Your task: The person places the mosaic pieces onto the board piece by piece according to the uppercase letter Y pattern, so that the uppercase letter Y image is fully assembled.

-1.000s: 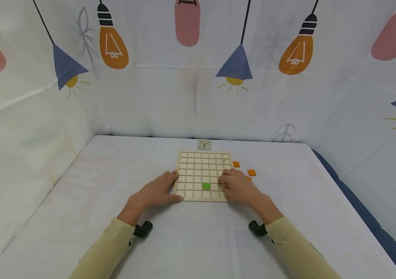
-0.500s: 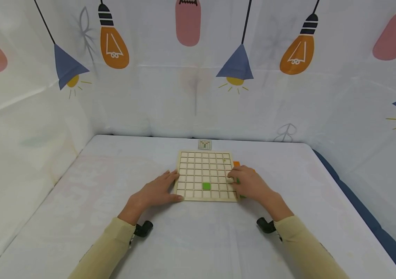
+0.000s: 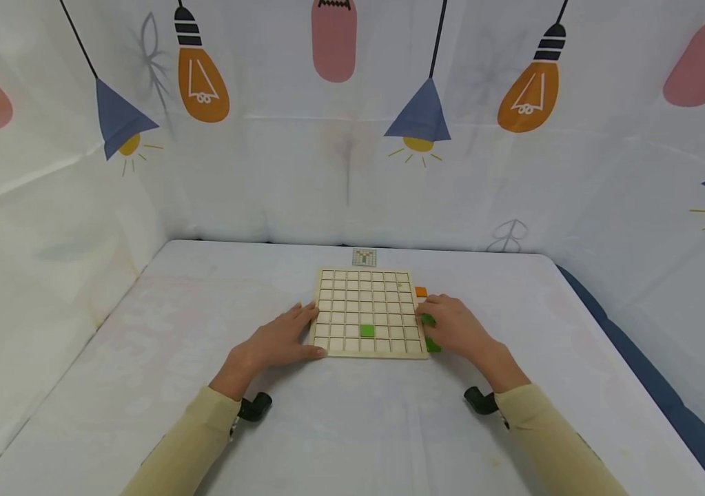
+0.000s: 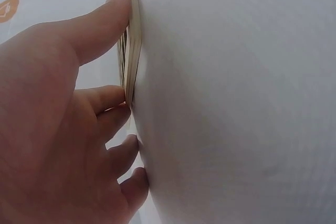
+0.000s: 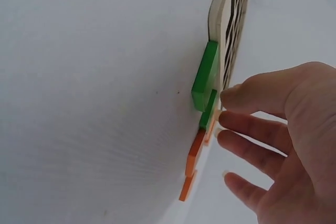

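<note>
A wooden grid board [image 3: 341, 308] lies on the white table, with one green square tile [image 3: 367, 331] in a cell of its lower rows. At the board's left side rests my left hand [image 3: 278, 341], its thumb on the near left corner and the fingers along the edge. My right hand [image 3: 451, 325] is over the loose tiles beside the board's right edge, fingers bent a little. In the right wrist view its thumb and fingertips are close to a small green tile [image 5: 208, 111], nothing visibly held. Another green tile [image 5: 205, 74] leans against the board's edge.
Behind the board lies a small pattern card [image 3: 364, 257]. An orange tile [image 3: 420, 292] sits right of the board; other orange tiles [image 5: 195, 153] appear in the right wrist view, hidden by my hand from above. A printed curtain [image 3: 346, 165] hangs behind the table.
My right hand has moved right, from over the board's right columns to the loose tiles beside it, where green tiles now show and some orange ones are covered. The left hand stays put.
</note>
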### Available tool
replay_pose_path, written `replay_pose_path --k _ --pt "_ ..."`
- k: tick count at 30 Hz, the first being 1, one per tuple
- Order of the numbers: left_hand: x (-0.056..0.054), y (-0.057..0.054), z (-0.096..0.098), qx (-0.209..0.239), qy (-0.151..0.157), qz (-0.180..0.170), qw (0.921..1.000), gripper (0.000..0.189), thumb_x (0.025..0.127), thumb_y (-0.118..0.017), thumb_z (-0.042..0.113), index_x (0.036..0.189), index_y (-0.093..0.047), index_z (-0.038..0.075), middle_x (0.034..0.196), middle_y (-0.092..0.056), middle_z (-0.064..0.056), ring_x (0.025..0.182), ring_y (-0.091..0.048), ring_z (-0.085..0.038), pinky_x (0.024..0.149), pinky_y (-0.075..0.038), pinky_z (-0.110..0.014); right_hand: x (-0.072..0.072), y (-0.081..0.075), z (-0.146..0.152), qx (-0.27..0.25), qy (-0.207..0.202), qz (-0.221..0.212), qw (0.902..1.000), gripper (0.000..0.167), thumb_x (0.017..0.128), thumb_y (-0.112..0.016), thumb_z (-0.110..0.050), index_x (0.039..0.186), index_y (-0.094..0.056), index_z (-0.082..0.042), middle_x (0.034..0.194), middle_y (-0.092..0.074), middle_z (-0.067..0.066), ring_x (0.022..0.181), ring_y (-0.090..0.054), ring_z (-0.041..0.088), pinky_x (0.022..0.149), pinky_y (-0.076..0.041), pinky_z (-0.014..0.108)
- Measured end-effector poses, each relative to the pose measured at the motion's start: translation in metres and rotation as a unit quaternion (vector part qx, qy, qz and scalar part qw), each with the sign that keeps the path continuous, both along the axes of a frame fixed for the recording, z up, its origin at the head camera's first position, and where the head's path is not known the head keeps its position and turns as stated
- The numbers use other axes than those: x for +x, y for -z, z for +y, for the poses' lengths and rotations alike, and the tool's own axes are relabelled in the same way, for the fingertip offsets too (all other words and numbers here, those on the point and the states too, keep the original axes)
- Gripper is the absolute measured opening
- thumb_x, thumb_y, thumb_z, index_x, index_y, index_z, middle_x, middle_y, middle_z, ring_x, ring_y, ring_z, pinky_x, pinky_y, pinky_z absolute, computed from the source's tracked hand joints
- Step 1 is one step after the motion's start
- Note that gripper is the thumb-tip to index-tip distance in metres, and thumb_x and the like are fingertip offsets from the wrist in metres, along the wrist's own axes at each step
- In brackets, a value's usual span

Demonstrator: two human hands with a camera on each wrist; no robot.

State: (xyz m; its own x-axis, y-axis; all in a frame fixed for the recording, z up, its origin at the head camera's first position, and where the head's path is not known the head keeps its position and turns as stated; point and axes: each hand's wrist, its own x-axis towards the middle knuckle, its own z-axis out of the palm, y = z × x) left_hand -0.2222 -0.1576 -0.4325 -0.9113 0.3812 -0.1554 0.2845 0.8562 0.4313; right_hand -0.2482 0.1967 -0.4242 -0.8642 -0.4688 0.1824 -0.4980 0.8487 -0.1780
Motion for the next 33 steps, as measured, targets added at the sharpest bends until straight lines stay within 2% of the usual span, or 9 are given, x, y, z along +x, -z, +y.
replay_pose_path --k 6,14,26,33 --pt "0.0006 -0.0014 0.0003 0.0 0.003 -0.001 1.0 0.087 0.09 -0.065 0.056 0.157 -0.029 0.013 0.167 -0.022 -0.004 0.155 -0.017 -0.031 0.117 -0.031 -0.062 0.0 0.0012 0.002 0.011 0.014 -0.003 0.9998 0.02 0.082 -0.074 -0.004 0.099 -0.076 -0.015 0.101 -0.07 0.001 0.088 -0.061 0.019 0.08 -0.054 0.037" --pt "0.0012 -0.0034 0.0007 0.005 0.004 0.001 1.0 0.087 0.09 -0.066 0.055 0.157 -0.03 0.012 0.167 -0.022 -0.004 0.155 -0.018 -0.031 0.117 -0.031 -0.062 0.0003 -0.0008 0.0029 0.007 0.025 -0.011 0.9996 0.027 0.08 -0.074 0.0 0.103 -0.077 -0.013 0.098 -0.07 0.0 0.087 -0.059 0.016 0.079 -0.052 0.036" --pt "0.0 -0.0005 0.0001 0.007 0.007 0.002 1.0 0.087 0.09 -0.066 0.054 0.157 -0.03 0.011 0.167 -0.023 -0.005 0.155 -0.017 -0.031 0.122 -0.026 -0.055 -0.0025 0.0028 0.002 0.012 0.036 -0.015 0.9992 0.029 0.079 -0.071 0.004 0.103 -0.077 -0.012 0.092 -0.068 0.0 0.082 -0.056 0.015 0.074 -0.049 0.034" --pt "0.0006 0.0013 -0.0006 0.007 0.006 0.001 1.0 0.087 0.09 -0.067 0.054 0.156 -0.031 0.011 0.166 -0.024 -0.005 0.155 -0.018 -0.031 0.122 -0.027 -0.056 -0.001 0.0018 0.0004 0.015 0.035 -0.021 0.9991 0.029 0.079 -0.069 0.005 0.102 -0.076 -0.012 0.091 -0.066 0.0 0.08 -0.053 0.015 0.072 -0.047 0.031"
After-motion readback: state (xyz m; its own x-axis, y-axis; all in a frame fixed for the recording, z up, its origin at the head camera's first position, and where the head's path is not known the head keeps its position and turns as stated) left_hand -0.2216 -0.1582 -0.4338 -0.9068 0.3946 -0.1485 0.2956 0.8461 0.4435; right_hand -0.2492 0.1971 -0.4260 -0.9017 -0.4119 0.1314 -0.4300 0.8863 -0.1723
